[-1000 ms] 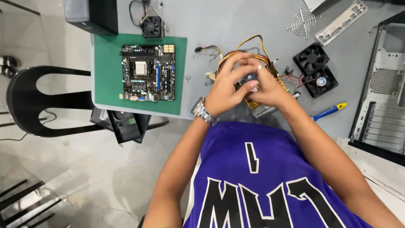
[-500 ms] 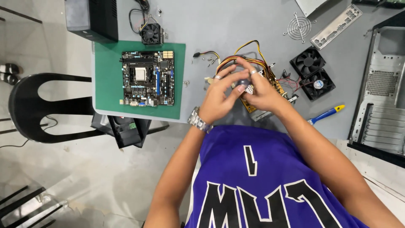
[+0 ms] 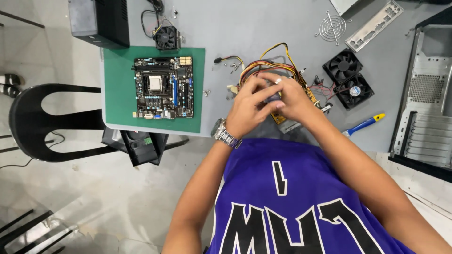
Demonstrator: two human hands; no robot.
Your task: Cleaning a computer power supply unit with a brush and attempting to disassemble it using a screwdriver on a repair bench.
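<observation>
My left hand (image 3: 247, 108) and my right hand (image 3: 294, 101) meet over the grey table (image 3: 263, 28), both closed around a small dark part (image 3: 272, 97) held between the fingers. What the part is stays hidden by the fingers. Right behind the hands lies a bundle of yellow, red and black cables (image 3: 270, 63) on an opened power supply. A metal watch (image 3: 225, 134) sits on my left wrist.
A motherboard (image 3: 162, 88) rests on a green mat (image 3: 117, 94) to the left. Two black fans (image 3: 348, 77), a blue-and-yellow screwdriver (image 3: 363, 124), a wire grille (image 3: 332, 27), a metal plate (image 3: 374, 26), an open computer case (image 3: 426, 94) and a black chair (image 3: 42, 122) surround them.
The view shifted so the table and hands sit slightly lower in the frame. Both hands stayed together on the small part, fingers shifting a little around it.
</observation>
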